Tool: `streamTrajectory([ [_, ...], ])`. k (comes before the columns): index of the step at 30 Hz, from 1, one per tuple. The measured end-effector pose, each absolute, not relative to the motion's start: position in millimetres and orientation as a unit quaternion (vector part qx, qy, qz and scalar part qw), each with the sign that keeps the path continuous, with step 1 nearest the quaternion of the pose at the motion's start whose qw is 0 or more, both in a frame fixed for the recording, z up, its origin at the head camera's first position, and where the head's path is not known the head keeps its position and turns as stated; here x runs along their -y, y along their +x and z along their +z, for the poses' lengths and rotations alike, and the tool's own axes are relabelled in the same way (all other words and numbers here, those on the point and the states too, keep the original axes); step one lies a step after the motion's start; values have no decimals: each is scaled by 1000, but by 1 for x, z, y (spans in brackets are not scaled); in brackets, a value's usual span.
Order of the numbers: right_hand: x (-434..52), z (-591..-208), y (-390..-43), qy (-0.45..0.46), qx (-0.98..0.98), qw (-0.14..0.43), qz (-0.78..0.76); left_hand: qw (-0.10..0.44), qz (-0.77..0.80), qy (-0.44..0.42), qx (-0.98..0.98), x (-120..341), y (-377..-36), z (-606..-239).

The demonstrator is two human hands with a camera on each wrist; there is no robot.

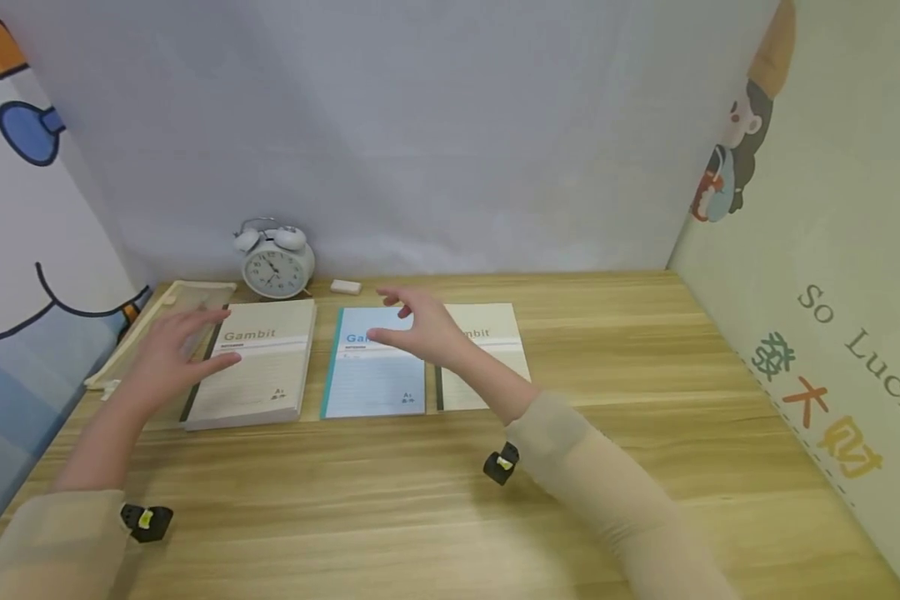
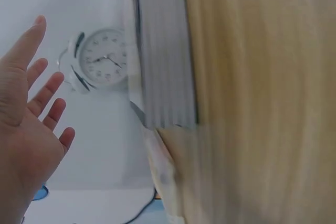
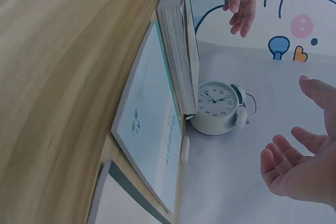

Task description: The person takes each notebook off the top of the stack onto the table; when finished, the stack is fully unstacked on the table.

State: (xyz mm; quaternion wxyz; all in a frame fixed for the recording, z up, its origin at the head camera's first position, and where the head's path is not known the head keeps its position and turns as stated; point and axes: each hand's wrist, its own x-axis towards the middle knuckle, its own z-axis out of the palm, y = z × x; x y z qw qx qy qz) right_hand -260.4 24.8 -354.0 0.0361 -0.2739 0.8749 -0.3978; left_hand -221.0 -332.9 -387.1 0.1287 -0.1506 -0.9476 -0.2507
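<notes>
Left hand (image 1: 172,350) is hovering, fingers spread, over the thick Gambit notebook (image 1: 258,367); right hand (image 1: 420,329), also holding nothing, is hanging above the blue notebook (image 1: 371,375), both lying flat on the tabletop (image 1: 420,500).

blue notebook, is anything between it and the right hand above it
Nothing visible. The right hand hovers open just above the blue notebook, and only air shows between them; the neighbouring beige notebooks lie beside it, not over it.

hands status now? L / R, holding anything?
Left hand: open, fingers spread over the thick beige notebook, holding nothing.
Right hand: open, above the blue notebook, holding nothing.
</notes>
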Motion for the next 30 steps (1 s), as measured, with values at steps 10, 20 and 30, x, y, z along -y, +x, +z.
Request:
streamTrajectory([
  [10, 20, -384, -257, -260, -866, 70, -422, 93, -261, -109, 955, 360, -222, -416],
  [20, 51, -411, -263, -253, -868, 133, -405, 40, -271, -68, 959, 381, -228, -427],
  [30, 79, -431, -255, -245, -882, 155, -372, -22, -239, -50, 970, 394, -228, -441],
])
